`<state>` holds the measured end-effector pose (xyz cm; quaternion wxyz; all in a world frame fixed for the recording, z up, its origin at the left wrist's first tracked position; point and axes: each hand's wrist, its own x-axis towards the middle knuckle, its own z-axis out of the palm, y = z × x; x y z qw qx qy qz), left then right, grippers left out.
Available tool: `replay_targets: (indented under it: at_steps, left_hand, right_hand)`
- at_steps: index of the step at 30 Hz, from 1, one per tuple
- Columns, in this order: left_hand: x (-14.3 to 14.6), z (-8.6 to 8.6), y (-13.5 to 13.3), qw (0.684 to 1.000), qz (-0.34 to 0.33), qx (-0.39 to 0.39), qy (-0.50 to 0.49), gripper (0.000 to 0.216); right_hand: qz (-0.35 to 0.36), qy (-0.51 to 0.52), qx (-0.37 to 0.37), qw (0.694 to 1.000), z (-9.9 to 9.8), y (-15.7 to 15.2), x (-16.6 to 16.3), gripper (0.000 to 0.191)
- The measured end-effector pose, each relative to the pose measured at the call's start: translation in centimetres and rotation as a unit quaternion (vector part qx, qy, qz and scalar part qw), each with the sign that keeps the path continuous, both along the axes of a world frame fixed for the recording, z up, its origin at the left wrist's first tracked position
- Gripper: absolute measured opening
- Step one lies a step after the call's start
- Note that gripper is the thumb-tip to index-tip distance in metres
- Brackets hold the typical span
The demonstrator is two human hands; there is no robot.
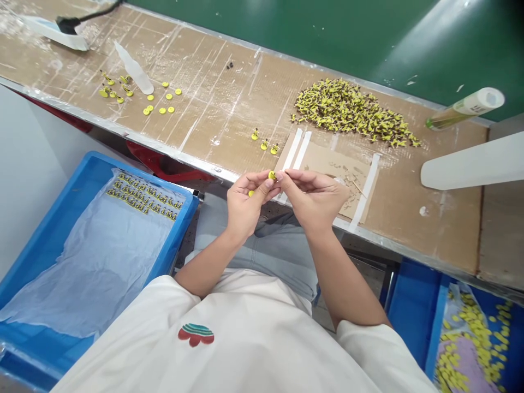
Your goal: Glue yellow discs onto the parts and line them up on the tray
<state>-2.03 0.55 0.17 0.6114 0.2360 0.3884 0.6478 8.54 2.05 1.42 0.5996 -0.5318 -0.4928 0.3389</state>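
Over the table's front edge, my left hand (246, 204) and my right hand (315, 199) meet at the fingertips. Between them is a small yellow disc (272, 175), pinched by my left thumb and fingers. My right thumb and forefinger close against it, at a tiny dark part that is too small to make out. Another yellow disc (251, 193) rests in my left palm. Just beyond my hands, three small yellow figures on round bases (264, 144) stand on the cardboard-covered table (213, 120).
A heap of yellow and dark figures (352, 112) lies at the back right. Loose yellow discs (169, 96) and a white nozzle bottle (134, 68) lie left. A blue tray (88, 169) holds rows of figures. Blue bins (434, 327) at lower right hold yellow discs.
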Motion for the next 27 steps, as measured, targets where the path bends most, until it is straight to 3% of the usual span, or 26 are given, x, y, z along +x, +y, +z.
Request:
replay_targets:
  at_steps: [7,15,22,27]
  left_hand:
    - [-0.4,0.2,0.1,1.0,-0.003,-0.004,0.002,0.023]
    - [-0.3,-0.1,0.4,0.998,-0.006,-0.041,-0.05,0.022]
    - [-0.6,-0.2,0.6,0.996,0.001,-0.081,-0.039,0.028]
    - [-0.4,-0.6,0.8,0.997,-0.001,-0.056,-0.054,0.027]
  right_hand:
    - [0.019,0.001,-0.012,1.0,0.2,0.2,0.1,0.021]
    - [-0.032,-0.009,0.016,0.999,-1.0,0.4,-0.8,0.019]
    - [-0.007,-0.008,-0.006,1.0,-1.0,0.7,-0.3,0.021]
    - [-0.015,-0.007,0.009,1.0,-1.0,0.9,-0.6,0.018]
